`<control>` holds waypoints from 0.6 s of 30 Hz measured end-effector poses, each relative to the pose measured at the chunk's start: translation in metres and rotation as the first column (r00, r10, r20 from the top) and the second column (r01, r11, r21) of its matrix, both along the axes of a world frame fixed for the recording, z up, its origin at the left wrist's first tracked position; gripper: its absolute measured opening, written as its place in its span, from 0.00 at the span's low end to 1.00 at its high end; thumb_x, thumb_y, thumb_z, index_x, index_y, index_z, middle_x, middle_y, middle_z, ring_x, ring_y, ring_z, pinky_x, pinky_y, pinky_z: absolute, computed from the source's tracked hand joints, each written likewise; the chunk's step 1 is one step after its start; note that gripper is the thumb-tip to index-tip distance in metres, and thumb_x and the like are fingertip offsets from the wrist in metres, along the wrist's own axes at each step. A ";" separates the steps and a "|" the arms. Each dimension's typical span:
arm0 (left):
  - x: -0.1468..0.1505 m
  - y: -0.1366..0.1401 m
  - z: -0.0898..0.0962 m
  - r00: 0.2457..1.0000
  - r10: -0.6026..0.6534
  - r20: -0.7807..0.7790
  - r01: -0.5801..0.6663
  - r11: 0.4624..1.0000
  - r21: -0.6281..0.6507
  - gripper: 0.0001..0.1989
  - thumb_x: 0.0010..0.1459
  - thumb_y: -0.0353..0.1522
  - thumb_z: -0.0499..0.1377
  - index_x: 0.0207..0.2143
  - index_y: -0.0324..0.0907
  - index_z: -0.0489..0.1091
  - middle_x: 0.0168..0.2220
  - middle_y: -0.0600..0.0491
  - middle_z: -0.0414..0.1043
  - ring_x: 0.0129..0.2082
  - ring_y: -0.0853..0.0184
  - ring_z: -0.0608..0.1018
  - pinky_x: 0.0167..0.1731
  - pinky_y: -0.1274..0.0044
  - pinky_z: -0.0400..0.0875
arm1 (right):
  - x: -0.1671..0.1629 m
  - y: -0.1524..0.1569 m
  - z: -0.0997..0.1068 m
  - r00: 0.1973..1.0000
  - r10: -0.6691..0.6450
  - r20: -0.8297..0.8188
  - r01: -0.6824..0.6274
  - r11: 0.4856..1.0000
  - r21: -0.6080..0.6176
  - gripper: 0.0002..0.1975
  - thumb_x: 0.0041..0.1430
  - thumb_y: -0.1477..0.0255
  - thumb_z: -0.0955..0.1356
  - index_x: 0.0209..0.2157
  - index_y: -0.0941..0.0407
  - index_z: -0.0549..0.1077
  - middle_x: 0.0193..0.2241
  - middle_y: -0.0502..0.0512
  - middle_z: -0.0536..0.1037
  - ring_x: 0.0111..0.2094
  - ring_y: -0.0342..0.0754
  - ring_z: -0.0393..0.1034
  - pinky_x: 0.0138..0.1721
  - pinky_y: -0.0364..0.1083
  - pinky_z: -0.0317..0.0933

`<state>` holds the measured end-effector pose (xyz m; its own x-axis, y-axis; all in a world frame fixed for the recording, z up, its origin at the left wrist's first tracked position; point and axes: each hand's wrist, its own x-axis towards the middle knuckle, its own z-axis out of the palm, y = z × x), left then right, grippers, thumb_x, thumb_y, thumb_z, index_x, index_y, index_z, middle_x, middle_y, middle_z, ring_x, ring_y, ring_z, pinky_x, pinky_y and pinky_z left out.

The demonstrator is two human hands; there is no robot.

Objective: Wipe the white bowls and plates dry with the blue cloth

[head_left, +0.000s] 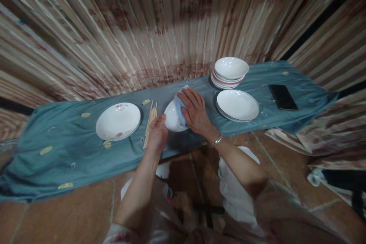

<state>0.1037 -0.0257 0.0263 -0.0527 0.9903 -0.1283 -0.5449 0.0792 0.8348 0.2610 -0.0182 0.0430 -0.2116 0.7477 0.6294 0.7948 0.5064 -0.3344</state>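
Note:
My left hand [159, 129] grips the left rim of a white bowl [170, 117], thumb on the edge. The bowl is tilted above the near middle of the cloth-covered table. My right hand [196, 110] presses a light blue cloth [179, 107] against the bowl's right side, fingers curled over it. Part of the bowl is hidden behind the cloth and that hand. Just left of the bowl lie several wooden chopsticks [150, 124], partly behind my left hand. Farther left is a white plate [118, 121] with red flowers on its rim.
A stack of white bowls [231, 68] stands at the back right. In front of it is a small stack of plates [238, 105]. A black phone [283, 97] lies at the right on the teal tablecloth [85, 152]. A pleated curtain [160, 26] hangs behind the table.

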 end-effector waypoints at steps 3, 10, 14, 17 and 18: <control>-0.006 0.003 -0.006 0.999 -0.010 0.038 0.010 1.000 0.006 0.17 0.44 0.40 0.73 0.32 0.39 0.76 0.35 0.47 0.81 0.48 0.57 0.80 0.52 0.68 0.71 | 0.006 0.004 -0.008 0.993 -0.053 -0.105 0.051 0.998 -0.023 0.26 0.72 0.68 0.54 0.67 0.57 0.60 0.67 0.63 0.63 0.70 0.54 0.52 0.69 0.61 0.45; -0.015 0.005 -0.008 0.995 0.042 0.086 -0.042 0.999 -0.004 0.16 0.40 0.37 0.75 0.29 0.38 0.77 0.31 0.52 0.81 0.36 0.65 0.81 0.47 0.73 0.72 | 0.014 0.012 -0.032 0.907 -0.106 -0.407 0.059 0.990 -0.125 0.27 0.72 0.65 0.52 0.66 0.60 0.59 0.64 0.69 0.67 0.67 0.55 0.61 0.67 0.60 0.56; -0.015 0.004 -0.003 0.997 0.005 0.071 -0.005 1.000 -0.002 0.17 0.42 0.38 0.74 0.31 0.37 0.77 0.32 0.49 0.81 0.41 0.58 0.82 0.50 0.69 0.73 | 0.015 0.015 -0.045 0.855 -0.103 -0.508 0.024 0.987 -0.160 0.27 0.72 0.62 0.52 0.65 0.62 0.60 0.63 0.70 0.69 0.65 0.54 0.63 0.68 0.58 0.55; -0.016 0.004 -0.002 0.998 -0.011 0.059 0.011 1.000 0.011 0.16 0.42 0.39 0.72 0.31 0.37 0.77 0.33 0.47 0.81 0.47 0.53 0.81 0.52 0.66 0.72 | 0.016 0.019 -0.059 0.831 -0.137 -0.539 0.042 0.982 -0.186 0.27 0.73 0.61 0.52 0.64 0.61 0.60 0.61 0.70 0.70 0.63 0.53 0.65 0.67 0.58 0.57; -0.016 0.004 -0.002 0.998 -0.010 0.059 0.009 1.000 0.014 0.16 0.42 0.39 0.72 0.30 0.38 0.77 0.32 0.47 0.81 0.47 0.53 0.81 0.53 0.66 0.72 | 0.017 0.020 -0.063 0.824 -0.156 -0.544 0.053 0.978 -0.200 0.28 0.73 0.60 0.52 0.64 0.62 0.60 0.61 0.71 0.70 0.63 0.53 0.66 0.66 0.58 0.58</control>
<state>0.0878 -0.0213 0.0246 -0.0363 0.9925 -0.1170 -0.5925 0.0729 0.8022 0.2781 0.0019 -0.0202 0.2198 0.8504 0.4781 0.4937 0.3257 -0.8063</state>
